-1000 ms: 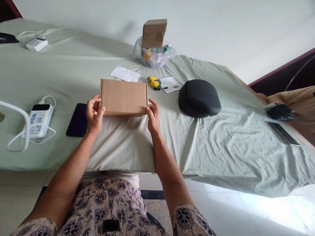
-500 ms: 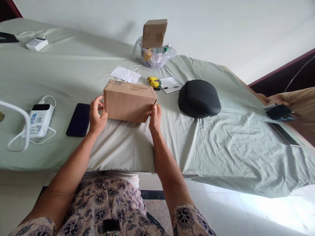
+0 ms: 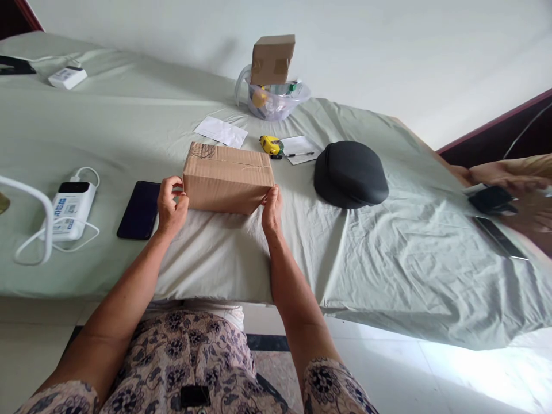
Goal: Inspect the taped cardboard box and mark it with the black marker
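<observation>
Green cloth covers the long desk (image 3: 129, 115), with a white wall behind it. A brown cardboard box (image 3: 227, 179) sits on the cloth, right in front of the person. The left hand (image 3: 171, 208) has its fingers curled, and they pinch the left end of the box. The right hand (image 3: 271, 208) presses its thumb and fingers on the right end, so both hands hold the box between them. A black phone (image 3: 138, 209) lies just left of the left hand, and a white power bank (image 3: 71, 207) lies past it. A yellow tape measure (image 3: 269, 145) is behind the box. A round black case (image 3: 350, 174) sits to the right
</observation>
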`<state>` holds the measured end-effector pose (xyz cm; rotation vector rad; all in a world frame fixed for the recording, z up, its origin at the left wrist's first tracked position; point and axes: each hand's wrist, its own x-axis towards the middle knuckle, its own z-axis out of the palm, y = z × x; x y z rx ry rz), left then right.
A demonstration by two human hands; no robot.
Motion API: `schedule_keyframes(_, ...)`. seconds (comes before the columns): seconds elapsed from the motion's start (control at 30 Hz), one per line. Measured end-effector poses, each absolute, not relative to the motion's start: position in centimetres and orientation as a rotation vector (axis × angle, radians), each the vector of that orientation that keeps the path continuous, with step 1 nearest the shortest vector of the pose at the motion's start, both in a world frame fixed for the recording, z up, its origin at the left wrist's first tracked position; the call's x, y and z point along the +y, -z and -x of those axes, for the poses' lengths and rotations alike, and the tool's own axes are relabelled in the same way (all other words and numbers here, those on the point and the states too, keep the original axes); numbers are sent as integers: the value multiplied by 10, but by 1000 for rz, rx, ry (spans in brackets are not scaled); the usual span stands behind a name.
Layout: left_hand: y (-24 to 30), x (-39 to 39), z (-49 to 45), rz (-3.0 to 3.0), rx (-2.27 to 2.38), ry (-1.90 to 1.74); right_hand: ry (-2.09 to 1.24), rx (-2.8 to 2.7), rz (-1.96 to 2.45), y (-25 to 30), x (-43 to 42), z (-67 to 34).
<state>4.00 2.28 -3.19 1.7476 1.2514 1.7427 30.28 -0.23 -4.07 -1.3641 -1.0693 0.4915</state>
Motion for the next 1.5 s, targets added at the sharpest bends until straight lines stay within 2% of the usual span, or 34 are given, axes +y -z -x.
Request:
schedule_keyframes(0.73,36,32,-34,-1568,1283,-1680,-528,-1092,1310,42,2,-295)
schedule_keyframes(0.93,48,33,-35,-1654,1607,-1400,-606,-1114,1378,48,6,-293)
schedule_keyframes(1.13,47,25,-38,-1920,1778,-1248,-513,-1267,1601,55,6,-294)
schedule_keyframes(1.3,43,27,-37,-1861,1764,-1336,-393,-1289,1615,54,5,-291)
schedule_keyframes(1.5,30,18,-38,-1923,1493,-1695,-323,-1069,1279,37,0,-288)
